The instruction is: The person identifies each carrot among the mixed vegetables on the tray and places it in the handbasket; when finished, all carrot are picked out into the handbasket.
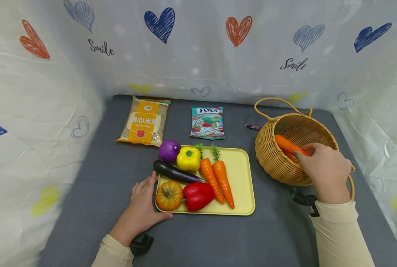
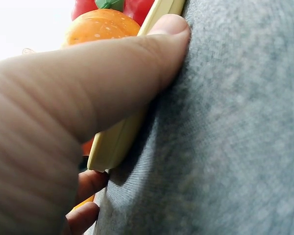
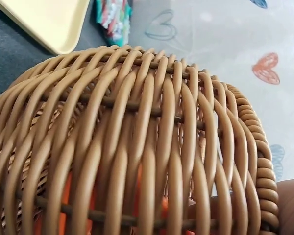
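Note:
My right hand (image 1: 327, 167) reaches over the rim of a wicker basket (image 1: 275, 163) and pinches one end of an orange carrot (image 1: 286, 144) inside it. More orange shows beneath that carrot, partly hidden. The right wrist view has the basket's woven side (image 3: 152, 112) filling most of it, with orange behind the weave. My left hand (image 1: 143, 204) spreads around the near left corner of a yellow tray (image 1: 242, 178). Its thumb (image 2: 132, 63) lies straight along the tray's rim, beside a small pumpkin (image 1: 169, 195).
On the tray lie a red bell pepper (image 1: 198, 195), an eggplant (image 1: 176, 171), a yellow pepper (image 1: 188, 158), a purple onion-like ball (image 1: 169, 151) and two carrots (image 1: 223, 183). Behind it are a grain bag (image 1: 145, 122) and a candy bag (image 1: 207, 123). A purple-wrapped sweet (image 1: 252, 127) lies beside the basket.

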Available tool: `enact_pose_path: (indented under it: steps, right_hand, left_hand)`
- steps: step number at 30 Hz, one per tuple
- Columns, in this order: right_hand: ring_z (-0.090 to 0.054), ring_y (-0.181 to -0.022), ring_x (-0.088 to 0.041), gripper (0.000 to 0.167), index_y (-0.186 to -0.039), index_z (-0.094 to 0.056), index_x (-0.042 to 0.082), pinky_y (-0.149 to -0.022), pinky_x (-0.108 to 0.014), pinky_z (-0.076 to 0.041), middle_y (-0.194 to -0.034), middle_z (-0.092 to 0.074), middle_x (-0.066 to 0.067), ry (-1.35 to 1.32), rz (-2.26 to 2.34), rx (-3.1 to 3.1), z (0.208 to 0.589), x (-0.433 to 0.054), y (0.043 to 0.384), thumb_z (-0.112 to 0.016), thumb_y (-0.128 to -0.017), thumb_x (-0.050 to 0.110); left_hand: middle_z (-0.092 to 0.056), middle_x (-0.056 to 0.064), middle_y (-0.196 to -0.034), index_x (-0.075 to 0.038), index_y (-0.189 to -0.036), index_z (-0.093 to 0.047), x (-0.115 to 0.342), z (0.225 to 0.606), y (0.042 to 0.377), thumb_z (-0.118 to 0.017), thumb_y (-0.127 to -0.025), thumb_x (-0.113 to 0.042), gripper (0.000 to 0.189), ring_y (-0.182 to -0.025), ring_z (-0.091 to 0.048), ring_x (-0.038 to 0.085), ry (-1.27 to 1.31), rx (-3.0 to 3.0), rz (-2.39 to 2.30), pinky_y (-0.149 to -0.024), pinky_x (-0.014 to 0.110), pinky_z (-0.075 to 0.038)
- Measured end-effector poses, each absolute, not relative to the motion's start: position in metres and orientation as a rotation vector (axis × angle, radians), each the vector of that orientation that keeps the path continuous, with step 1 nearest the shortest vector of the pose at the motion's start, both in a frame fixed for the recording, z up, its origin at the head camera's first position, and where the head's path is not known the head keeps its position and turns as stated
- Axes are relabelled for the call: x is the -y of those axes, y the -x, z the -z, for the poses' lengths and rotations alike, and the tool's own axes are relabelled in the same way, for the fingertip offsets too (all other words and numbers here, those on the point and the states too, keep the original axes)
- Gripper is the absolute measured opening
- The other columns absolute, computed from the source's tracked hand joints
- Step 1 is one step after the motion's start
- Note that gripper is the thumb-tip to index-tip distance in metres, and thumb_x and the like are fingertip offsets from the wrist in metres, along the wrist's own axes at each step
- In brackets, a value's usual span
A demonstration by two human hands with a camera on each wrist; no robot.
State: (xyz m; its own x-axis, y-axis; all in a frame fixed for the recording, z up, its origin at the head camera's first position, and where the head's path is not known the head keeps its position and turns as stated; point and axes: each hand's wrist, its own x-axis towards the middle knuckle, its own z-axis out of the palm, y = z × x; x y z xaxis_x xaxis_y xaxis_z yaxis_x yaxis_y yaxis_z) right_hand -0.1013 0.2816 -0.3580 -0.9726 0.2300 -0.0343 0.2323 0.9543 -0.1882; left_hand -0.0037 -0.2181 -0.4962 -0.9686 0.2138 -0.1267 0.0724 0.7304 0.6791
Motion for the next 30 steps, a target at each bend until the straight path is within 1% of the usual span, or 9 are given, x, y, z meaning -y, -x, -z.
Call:
enact_pose_path:
  steps: [6,9,11,13,15,18,22,25,30]
  right_hand:
    - [-0.061,-0.086,-0.048,0.043,-0.114,-0.079,0.007,-0.069,-0.065,-0.040,-0.087,-0.075,-0.016,-0.396,0.346,-3.140,0.353,-0.278,0.100,-0.057,-0.105,0.044]
    - [-0.061,-0.078,-0.045,0.038,-0.106,-0.082,0.008,-0.063,-0.062,-0.039,-0.081,-0.074,-0.015,-0.361,0.408,-3.328,0.350,-0.269,0.091,-0.059,-0.103,0.039]
    - [-0.060,-0.068,-0.042,0.036,-0.099,-0.084,0.007,-0.053,-0.057,-0.038,-0.079,-0.073,-0.016,-0.266,0.470,-3.510,0.349,-0.259,0.082,-0.062,-0.100,0.035]
    - [-0.056,-0.057,-0.038,0.035,-0.090,-0.084,0.006,-0.044,-0.048,-0.033,-0.075,-0.072,-0.015,-0.110,0.541,-3.691,0.351,-0.248,0.074,-0.063,-0.097,0.033]
    - [-0.053,-0.050,-0.034,0.035,-0.082,-0.081,0.005,-0.039,-0.041,-0.028,-0.072,-0.071,-0.014,0.069,0.629,-3.806,0.355,-0.235,0.066,-0.064,-0.095,0.032]
    - [-0.055,-0.051,-0.029,0.032,-0.079,-0.078,0.006,-0.040,-0.041,-0.033,-0.070,-0.070,-0.011,0.324,0.732,-3.814,0.366,-0.214,0.054,-0.066,-0.094,0.031]
    - [-0.061,-0.059,-0.018,0.017,-0.081,-0.079,0.013,-0.048,-0.040,-0.047,-0.077,-0.072,0.000,0.547,0.773,-3.623,0.393,-0.185,0.039,-0.074,-0.091,0.026]
    - [-0.059,-0.063,-0.012,0.006,-0.089,-0.080,0.017,-0.052,-0.034,-0.050,-0.082,-0.072,0.004,0.584,0.765,-3.446,0.416,-0.165,0.032,-0.080,-0.091,0.023]
    - [-0.059,-0.076,-0.012,0.015,-0.106,-0.084,0.019,-0.058,-0.033,-0.052,-0.087,-0.067,0.006,0.568,0.759,-3.276,0.446,-0.145,0.029,-0.085,-0.091,0.024]
  left_hand:
    - [-0.035,0.026,-0.167,0.002,-0.170,-0.011,0.218,0.493,0.009,-0.102,-0.066,-0.050,0.148,-0.150,-0.024,0.049,-0.231,-2.747,-1.057,-0.121,0.072,-0.006]
    - [-0.036,0.025,-0.167,0.002,-0.170,-0.011,0.218,0.492,0.011,-0.103,-0.066,-0.050,0.148,-0.150,-0.025,0.049,-0.236,-2.755,-1.051,-0.121,0.072,-0.006]
    - [-0.036,0.025,-0.167,0.001,-0.170,-0.011,0.218,0.492,0.011,-0.103,-0.066,-0.050,0.148,-0.150,-0.024,0.049,-0.234,-2.755,-1.046,-0.121,0.072,-0.006]
    - [-0.036,0.025,-0.167,0.001,-0.170,-0.010,0.218,0.491,0.012,-0.102,-0.066,-0.051,0.148,-0.150,-0.024,0.048,-0.229,-2.754,-1.043,-0.121,0.072,-0.006]
    - [-0.036,0.025,-0.167,0.000,-0.170,-0.010,0.218,0.490,0.013,-0.102,-0.066,-0.052,0.148,-0.150,-0.024,0.048,-0.222,-2.754,-1.040,-0.121,0.072,-0.006]
    - [-0.035,0.024,-0.168,-0.001,-0.171,-0.010,0.218,0.490,0.012,-0.101,-0.066,-0.053,0.148,-0.150,-0.023,0.048,-0.214,-2.754,-1.042,-0.122,0.072,-0.005]
    - [-0.036,0.023,-0.167,-0.001,-0.171,-0.011,0.219,0.491,0.009,-0.100,-0.067,-0.056,0.147,-0.150,-0.025,0.048,-0.217,-2.753,-1.038,-0.121,0.073,-0.006]
    - [-0.038,0.023,-0.167,0.000,-0.170,-0.011,0.219,0.492,0.005,-0.099,-0.067,-0.058,0.148,-0.150,-0.025,0.049,-0.209,-2.737,-1.039,-0.121,0.073,-0.007]
    - [-0.038,0.021,-0.167,0.000,-0.170,-0.011,0.219,0.493,0.001,-0.098,-0.067,-0.060,0.148,-0.151,-0.024,0.048,-0.199,-2.715,-1.049,-0.121,0.072,-0.006]
